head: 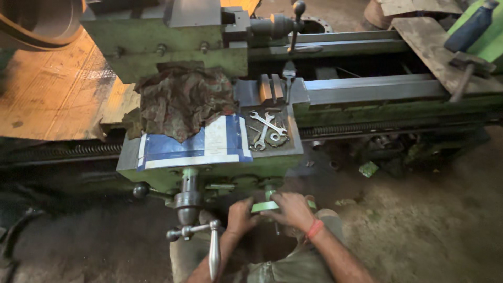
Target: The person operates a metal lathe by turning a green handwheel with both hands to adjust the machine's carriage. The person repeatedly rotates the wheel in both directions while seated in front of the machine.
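hands (267, 212) grip green handwheel (280, 205)

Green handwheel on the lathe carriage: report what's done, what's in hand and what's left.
Done: nothing finished shows; the spanners lie on the carriage tray, beside a crumpled rag and a blue-and-white sheet. In hand: the left hand and right hand both grip the green handwheel. Left: cannot be told; no workpiece or cut is in view.

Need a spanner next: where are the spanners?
In the head view, the spanners lie crossed on the lathe carriage, right of the blue sheet.
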